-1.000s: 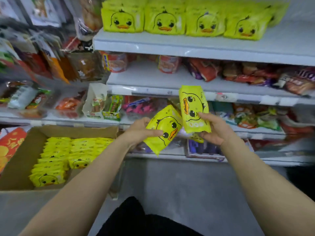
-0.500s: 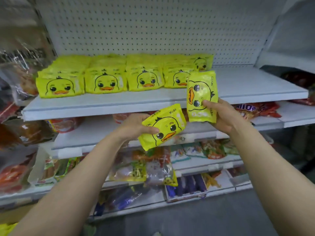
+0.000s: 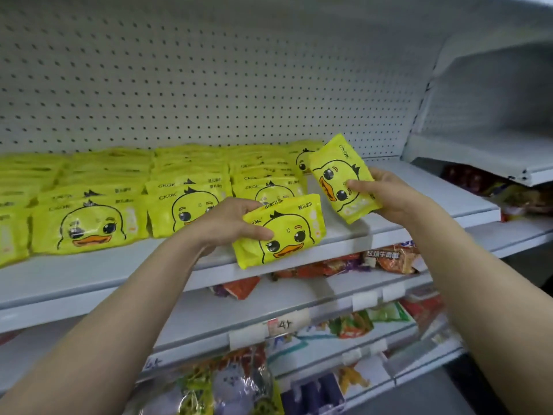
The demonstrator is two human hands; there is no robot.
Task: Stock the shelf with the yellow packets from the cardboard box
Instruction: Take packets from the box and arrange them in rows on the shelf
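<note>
My left hand [image 3: 230,224] grips a yellow duck packet [image 3: 287,235] by its left edge, held at the front lip of the white top shelf [image 3: 419,217]. My right hand [image 3: 389,194] holds a second yellow packet [image 3: 335,175], turned on its side, just above the shelf's bare right part. Rows of stacked yellow duck packets [image 3: 125,199] fill the shelf's left and middle. The cardboard box is out of view.
A white pegboard back panel [image 3: 209,79] rises behind the shelf. Lower shelves [image 3: 299,301] hold mixed snack bags and price tags. Another white shelf unit [image 3: 493,151] stands at the right.
The view has tilted up and closer to the top shelf. Both hands have risen with their packets to shelf level; the right packet now hangs over the shelf's bare right end.
</note>
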